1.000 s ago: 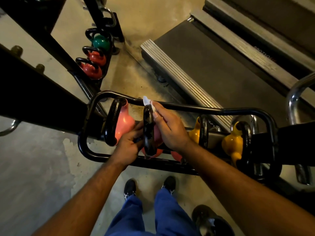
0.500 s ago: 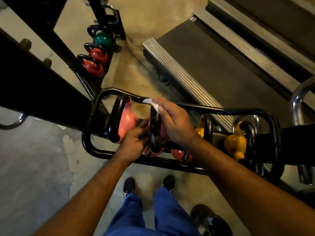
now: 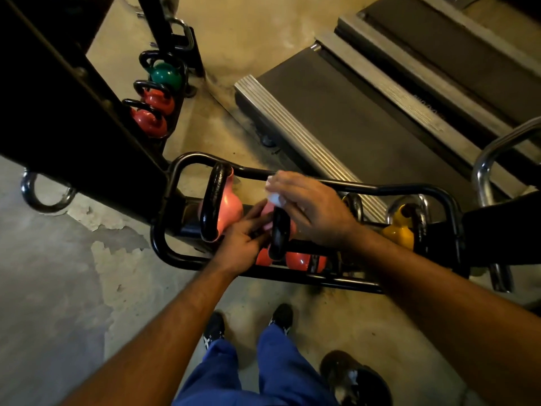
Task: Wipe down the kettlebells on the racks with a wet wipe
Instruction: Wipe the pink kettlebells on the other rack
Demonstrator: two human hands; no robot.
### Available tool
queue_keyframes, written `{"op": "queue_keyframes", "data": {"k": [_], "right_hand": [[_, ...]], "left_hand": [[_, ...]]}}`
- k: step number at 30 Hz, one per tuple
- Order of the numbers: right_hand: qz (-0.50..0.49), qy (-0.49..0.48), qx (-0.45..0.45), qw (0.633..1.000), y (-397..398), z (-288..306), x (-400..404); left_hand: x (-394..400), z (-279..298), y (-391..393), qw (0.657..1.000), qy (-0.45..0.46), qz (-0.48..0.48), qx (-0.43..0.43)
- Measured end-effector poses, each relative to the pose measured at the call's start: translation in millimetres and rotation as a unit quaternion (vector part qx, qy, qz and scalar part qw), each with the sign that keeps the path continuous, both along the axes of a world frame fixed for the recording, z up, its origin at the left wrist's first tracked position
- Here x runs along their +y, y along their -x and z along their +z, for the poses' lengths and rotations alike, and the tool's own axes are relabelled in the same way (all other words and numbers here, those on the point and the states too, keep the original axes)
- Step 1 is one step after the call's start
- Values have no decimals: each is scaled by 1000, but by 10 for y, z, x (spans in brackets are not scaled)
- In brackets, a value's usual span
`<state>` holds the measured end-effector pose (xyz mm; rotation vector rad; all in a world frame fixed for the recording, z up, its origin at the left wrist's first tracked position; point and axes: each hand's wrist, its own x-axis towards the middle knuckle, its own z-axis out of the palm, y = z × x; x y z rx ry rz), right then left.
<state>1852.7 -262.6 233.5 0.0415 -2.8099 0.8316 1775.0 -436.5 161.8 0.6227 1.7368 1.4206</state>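
**Wet wipe on the pink kettlebell's handle, top rack**

While the far left of the view is filled by a dark upright beam (image 3: 73, 118) with a chrome hook (image 3: 44, 194) hanging below it, a lower rack (image 3: 172, 112) behind it carries two red kettlebells (image 3: 152, 118) and a green kettlebell (image 3: 165, 74) in a row. Below that lies a concrete floor (image 3: 73, 288) with peeling paint.

Nearer the middle stands the black tubular top rack (image 3: 164, 247). At its left end sits a pink kettlebell (image 3: 228, 206), its black handle upright and nobody touching it. Just beside it, the left hand (image 3: 243, 244) lies against the side of a second pink kettlebell (image 3: 278, 227); its fingers are fairly straight, pressed to the body rather than curled around it. That kettlebell's black handle (image 3: 279, 232) stands upright between the two hands.

Over the top of this handle comes the right hand (image 3: 313, 209). Its grip is pinching a small white wet wipe (image 3: 275, 197), bunched between thumb and fingers and touching the upper end of the handle. Beneath the hands, an orange-red kettlebell (image 3: 301, 260) shows on a lower level of the same rack.

Further right on the top rack is a yellow kettlebell (image 3: 399, 232) with a dark handle, well apart from the hands. Behind the rack runs a treadmill deck (image 3: 336, 112) with a ribbed metal side rail (image 3: 292, 124). At the right edge curves a chrome bar (image 3: 491, 159). At the bottom are blue trousers (image 3: 263, 370) and dark shoes (image 3: 281, 315).
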Motion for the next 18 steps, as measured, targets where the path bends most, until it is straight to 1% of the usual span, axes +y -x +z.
{"op": "queue_keyframes", "data": {"k": [2, 3, 6, 7, 8, 10, 11, 12, 15, 16, 18], "right_hand": [[-69, 22, -28, 997, 65, 48, 8], [-69, 22, -27, 997, 81, 61, -30], [29, -27, -21, 999, -1, 80, -162], [39, -35, -17, 998, -17, 80, -137], [18, -30, -16, 999, 0, 92, -102], [-55, 7, -37, 998, 48, 127, -48], [-63, 13, -46, 997, 46, 127, -62], [-46, 2, -41, 998, 18, 137, -114], [57, -50, -24, 997, -197, 129, -231], [65, -59, -23, 996, -227, 123, -195], [13, -49, -24, 998, -181, 96, -112]], "left_hand": [[46, 7, 29, 1000, 22, -4, 4], [48, 22, 34, 1000, 17, -1, 1], [-40, -13, 27, 1000, -19, 6, 14], [-55, -28, 23, 1000, -16, 3, 20], [-45, -21, 25, 1000, -3, -2, 24], [15, 11, 27, 999, 24, -5, 20], [31, 17, 29, 1000, 26, -1, 14], [30, 1, 36, 1000, 18, 2, 8], [-53, -95, 42, 1000, -13, -12, 6], [-48, -99, 39, 1000, -16, -13, 10], [25, -79, 50, 1000, -10, 2, 12]]}}
